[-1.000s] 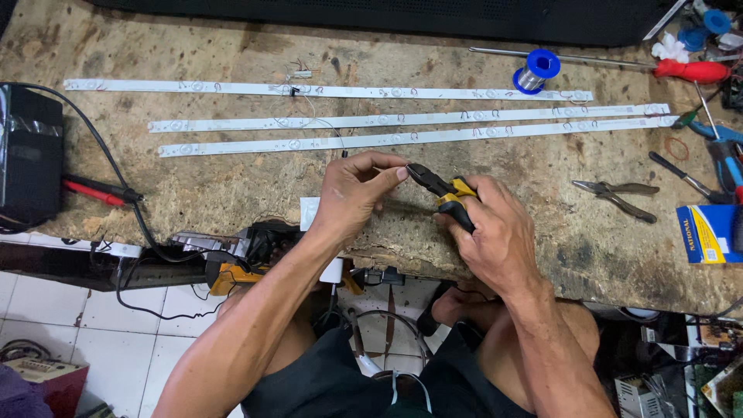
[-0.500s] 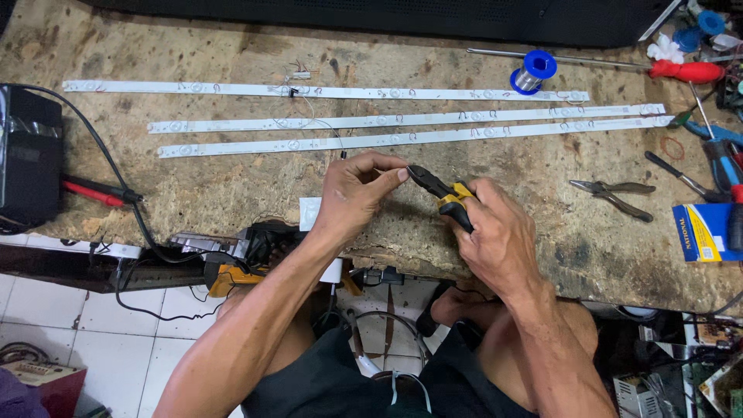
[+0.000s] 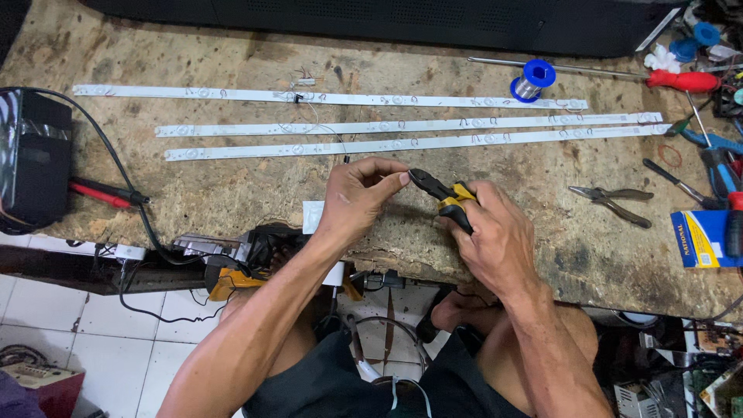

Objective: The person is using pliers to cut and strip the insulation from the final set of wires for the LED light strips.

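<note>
Left fingers [image 3: 391,172]: pinched together at the tips, right up against the nose of the cutters; whatever sits between them is too small to make out.
Left hand [image 3: 357,197]: curled, knuckles up, hovering over the front edge of the bench.
Right fingers [image 3: 481,203]: wrapped tight round the yellow and black handles.
Right hand [image 3: 495,240]: closed in a firm grip on the cutters, wrist angled in from the lower right.
Cutters [image 3: 439,193]: small side cutters, dark head pointing left toward the left fingertips; I cannot tell whether the blades are parted or closed.
Thin wire [image 3: 329,130]: trails down from the strips toward the hands; its lower end is lost near the left thumb.
Light strips [image 3: 402,144]: three long white strips lie side by side across the bench, just beyond the hands.
Bench [image 3: 232,186]: worn, stained wooden top.
Pliers [image 3: 611,203]: grey pair lying flat, well to the right of the right hand.
Solder spool [image 3: 532,79]: blue reel at the far end of the top strip.
Red-handled screwdriver [image 3: 685,80]: lies along the back right edge.
Black box [image 3: 32,159]: stands at the far left, with cables and a red probe [image 3: 101,195] beside it.
</note>
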